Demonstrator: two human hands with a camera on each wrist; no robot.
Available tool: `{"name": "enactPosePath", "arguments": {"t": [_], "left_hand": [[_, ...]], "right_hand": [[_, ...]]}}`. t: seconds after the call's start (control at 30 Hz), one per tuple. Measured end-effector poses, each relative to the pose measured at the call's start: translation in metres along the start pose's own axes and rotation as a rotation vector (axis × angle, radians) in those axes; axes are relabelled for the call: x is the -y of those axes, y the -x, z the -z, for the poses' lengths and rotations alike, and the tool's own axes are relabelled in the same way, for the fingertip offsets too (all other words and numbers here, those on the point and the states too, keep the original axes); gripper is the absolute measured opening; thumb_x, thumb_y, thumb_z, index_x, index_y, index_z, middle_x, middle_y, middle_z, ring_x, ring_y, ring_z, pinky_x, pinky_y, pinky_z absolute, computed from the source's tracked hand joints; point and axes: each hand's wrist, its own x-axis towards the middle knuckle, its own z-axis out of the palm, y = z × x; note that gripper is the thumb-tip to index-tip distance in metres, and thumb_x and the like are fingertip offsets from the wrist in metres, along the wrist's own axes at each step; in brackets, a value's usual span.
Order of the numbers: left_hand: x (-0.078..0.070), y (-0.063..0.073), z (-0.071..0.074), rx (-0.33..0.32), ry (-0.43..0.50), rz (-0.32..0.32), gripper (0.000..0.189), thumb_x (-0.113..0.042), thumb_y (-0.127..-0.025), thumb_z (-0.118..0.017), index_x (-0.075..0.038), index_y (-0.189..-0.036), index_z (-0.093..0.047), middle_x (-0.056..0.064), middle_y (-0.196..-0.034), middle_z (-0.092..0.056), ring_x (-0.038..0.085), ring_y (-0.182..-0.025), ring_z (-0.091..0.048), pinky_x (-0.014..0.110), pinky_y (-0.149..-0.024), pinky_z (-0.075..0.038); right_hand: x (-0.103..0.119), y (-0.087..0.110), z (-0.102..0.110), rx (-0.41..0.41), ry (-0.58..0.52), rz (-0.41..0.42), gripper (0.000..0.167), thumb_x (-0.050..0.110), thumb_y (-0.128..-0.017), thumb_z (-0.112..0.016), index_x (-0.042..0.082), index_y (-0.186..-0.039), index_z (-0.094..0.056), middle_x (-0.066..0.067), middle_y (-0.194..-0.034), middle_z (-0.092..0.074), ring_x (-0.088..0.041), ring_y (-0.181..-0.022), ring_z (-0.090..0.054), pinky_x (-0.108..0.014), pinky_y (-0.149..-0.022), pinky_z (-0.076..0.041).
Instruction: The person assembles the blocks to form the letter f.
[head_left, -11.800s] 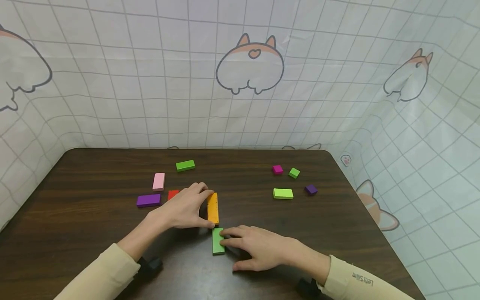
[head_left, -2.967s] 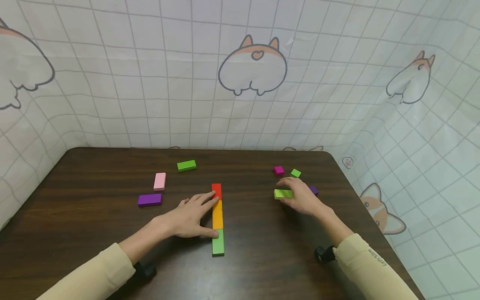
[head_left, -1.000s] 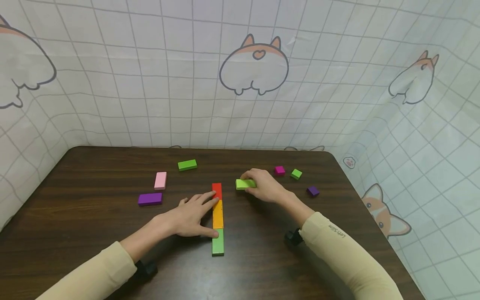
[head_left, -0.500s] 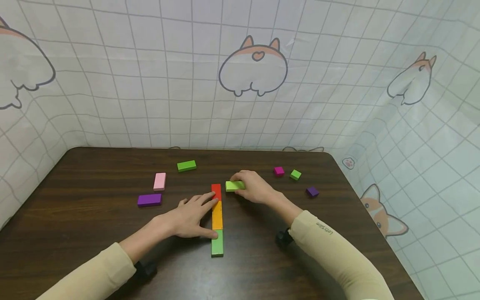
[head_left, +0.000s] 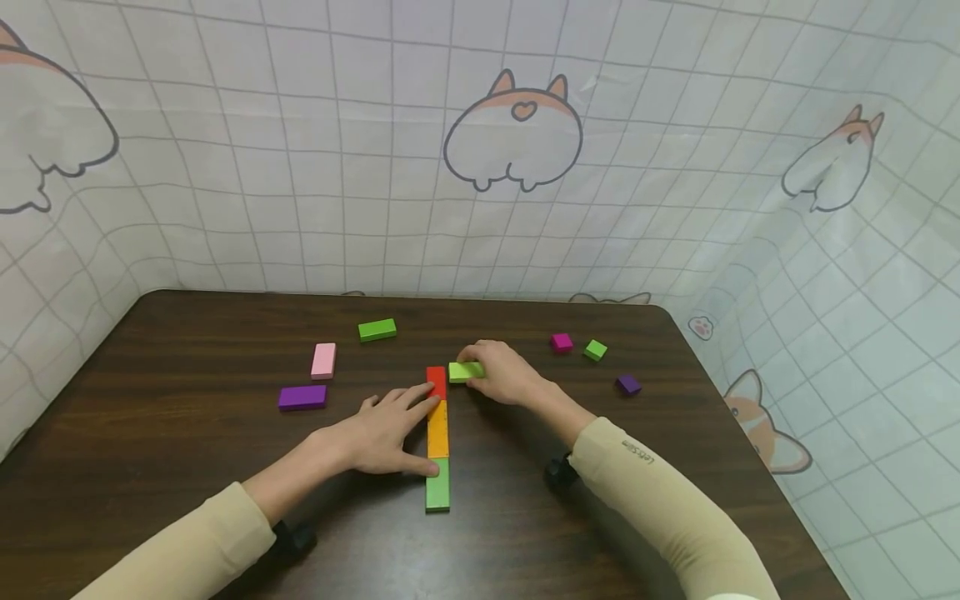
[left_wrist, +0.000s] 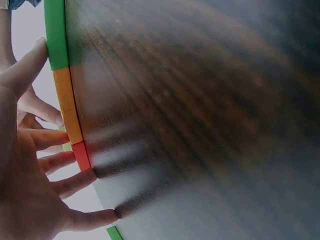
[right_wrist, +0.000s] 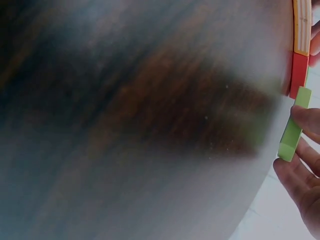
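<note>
The lime block (head_left: 465,372) is just beside the red block (head_left: 436,377), pinched front and back in the grip of the right hand (head_left: 501,372), presumably to leave its facing end free; the grip of the left hand (head_left: 377,437), spread wide and clasping nothing, touches the red block and green block (head_left: 437,493), seemingly steadying both on the desk (head_left: 517,533)

Bright, even light is spread across the white sheet (head_left: 300,183) in the head view, while pale glare is cast on the dark tabletop (head_left: 420,550) at six o'clock. In the dimmer wrist views, wood grain is blurred, the table's edge is bent into a curve, the lime block (right_wrist: 289,140) is mirrored faintly, and dark streaks are thrown from the left hand (left_wrist: 30,185) toward two o'clock.
</note>
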Motion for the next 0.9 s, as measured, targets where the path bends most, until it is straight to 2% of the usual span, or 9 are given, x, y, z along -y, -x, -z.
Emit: {"name": "enactPosePath", "arguments": {"t": [0.9], "left_hand": [[-0.0020,0.0004,0.0031,0.024,-0.011,0.006,0.103,-0.071,-0.086,-0.068,-0.011,-0.162,-0.033,0.012,-0.169,-0.018,0.038,-0.149,-0.026,0.075,-0.108,-0.024]], "right_hand": [[-0.0006,-0.0028,-0.0076,0.027,-0.002,0.004,0.032,0.015,-0.094,-0.077,0.004,-0.123,-0.070,-0.009,-0.116,-0.069,-0.019,-0.095,-0.062,-0.034,-0.088,-0.054]]}}
